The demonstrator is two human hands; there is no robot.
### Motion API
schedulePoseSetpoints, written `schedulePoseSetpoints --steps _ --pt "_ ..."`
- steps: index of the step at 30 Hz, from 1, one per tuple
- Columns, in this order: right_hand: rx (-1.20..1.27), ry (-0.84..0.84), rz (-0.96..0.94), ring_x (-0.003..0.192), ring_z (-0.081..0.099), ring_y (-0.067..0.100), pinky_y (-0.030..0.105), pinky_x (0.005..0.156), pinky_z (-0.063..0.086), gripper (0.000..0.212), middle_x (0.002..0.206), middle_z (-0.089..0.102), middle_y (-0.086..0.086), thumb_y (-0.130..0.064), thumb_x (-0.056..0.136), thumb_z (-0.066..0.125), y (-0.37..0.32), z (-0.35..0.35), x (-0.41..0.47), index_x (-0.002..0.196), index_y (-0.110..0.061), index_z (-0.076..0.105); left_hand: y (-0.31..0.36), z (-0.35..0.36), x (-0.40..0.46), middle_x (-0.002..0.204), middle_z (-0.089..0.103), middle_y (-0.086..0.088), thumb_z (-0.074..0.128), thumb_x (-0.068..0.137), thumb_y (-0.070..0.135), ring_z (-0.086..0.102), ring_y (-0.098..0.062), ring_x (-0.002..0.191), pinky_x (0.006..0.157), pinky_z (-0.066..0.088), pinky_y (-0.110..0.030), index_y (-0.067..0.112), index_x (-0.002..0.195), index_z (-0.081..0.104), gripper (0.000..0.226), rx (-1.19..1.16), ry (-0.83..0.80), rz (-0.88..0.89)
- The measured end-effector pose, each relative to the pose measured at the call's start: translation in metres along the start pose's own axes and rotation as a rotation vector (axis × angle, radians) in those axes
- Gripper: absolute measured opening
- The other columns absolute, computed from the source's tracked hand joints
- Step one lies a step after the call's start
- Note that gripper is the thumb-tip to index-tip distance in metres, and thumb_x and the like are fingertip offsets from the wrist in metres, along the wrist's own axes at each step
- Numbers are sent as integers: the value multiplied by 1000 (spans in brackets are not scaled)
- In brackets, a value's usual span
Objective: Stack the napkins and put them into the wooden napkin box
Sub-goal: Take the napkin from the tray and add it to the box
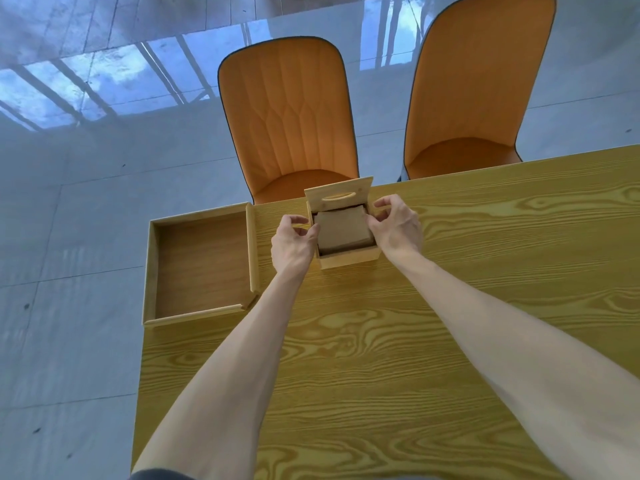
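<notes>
I see both hands, left [292,242] and right [398,225], seemingly pinching napkins [343,228] inside the box [348,259] near the worktop [450,306] edge.

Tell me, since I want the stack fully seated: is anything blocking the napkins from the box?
Nothing visible does. The napkins already sit inside the wooden napkin box, its lid tipped up behind, both hands at the sides.

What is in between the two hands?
In the head view, the wooden napkin box sits between the left hand and right hand, with the brown napkins stacked inside it.
</notes>
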State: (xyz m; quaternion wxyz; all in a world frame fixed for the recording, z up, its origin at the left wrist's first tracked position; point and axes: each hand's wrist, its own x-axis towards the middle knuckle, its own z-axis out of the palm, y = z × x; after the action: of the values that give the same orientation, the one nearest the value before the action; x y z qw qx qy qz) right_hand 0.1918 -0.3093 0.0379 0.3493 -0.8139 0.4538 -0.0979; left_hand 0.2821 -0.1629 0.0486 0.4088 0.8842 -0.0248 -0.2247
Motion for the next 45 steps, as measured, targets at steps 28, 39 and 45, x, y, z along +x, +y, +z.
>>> schedulePoseSetpoints --steps 28,39,45 --pt "370 -132 1 94 66 13 28 84 56 33 102 72 -1 -44 88 67 -14 -49 -14 106 -16 72 18 -25 -33 115 70 0 66 90 45 64 -16 107 84 51 -29 22 116 68 35 -281 -36 51" --pt "299 -261 111 103 64 20 45 87 58 56 117 65 1 -56 85 64 37 -26 -39 127 -20 58 -35 -7 -47 114 69 -3 66 89 46 65 -21 105 91 56 -42 25 124 61 42 -195 -140 -61" --pt "230 -288 123 99 67 21 45 86 58 54 112 68 2 -51 88 64 39 -22 -35 129 -18 56 -38 -2 -43 113 70 -4 67 90 37 66 -21 104 91 56 -43 23 122 62 35 -201 -149 -93"
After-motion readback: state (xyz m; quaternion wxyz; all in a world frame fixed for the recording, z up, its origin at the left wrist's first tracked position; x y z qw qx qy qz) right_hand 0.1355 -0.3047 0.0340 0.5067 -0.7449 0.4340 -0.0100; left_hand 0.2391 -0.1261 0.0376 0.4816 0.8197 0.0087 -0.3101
